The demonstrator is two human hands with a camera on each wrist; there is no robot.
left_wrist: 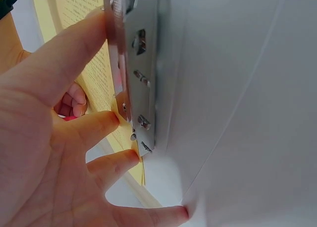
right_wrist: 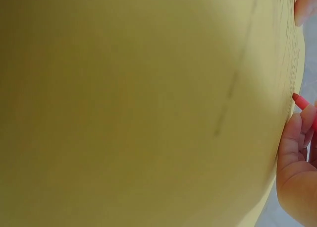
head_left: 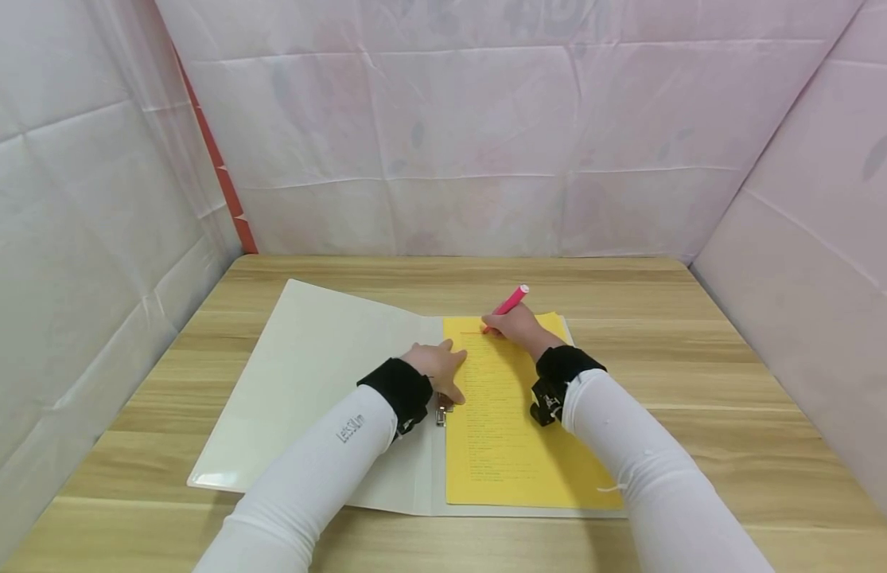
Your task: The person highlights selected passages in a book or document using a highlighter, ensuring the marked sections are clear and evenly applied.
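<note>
Centre of the head view, on the wooden table [head_left: 701, 374]: white folder [head_left: 307, 382], lying open, with a yellow sheet [head_left: 507, 430] of printed lines on its right half.

Right hand [head_left: 518, 328], upper centre of frame: grip closed round a pink marker [head_left: 511, 301], tip down at the sheet's top edge, cap end slanting up and away; forearm angled in from lower right.

Left hand [head_left: 437, 368], just left of the sheet: grip wide, fingers [left_wrist: 94, 133] spread and straight, pressing beside the metal clip [left_wrist: 136, 73] at the folder's spine.

Both arms in white sleeves with black wrist straps.
</note>
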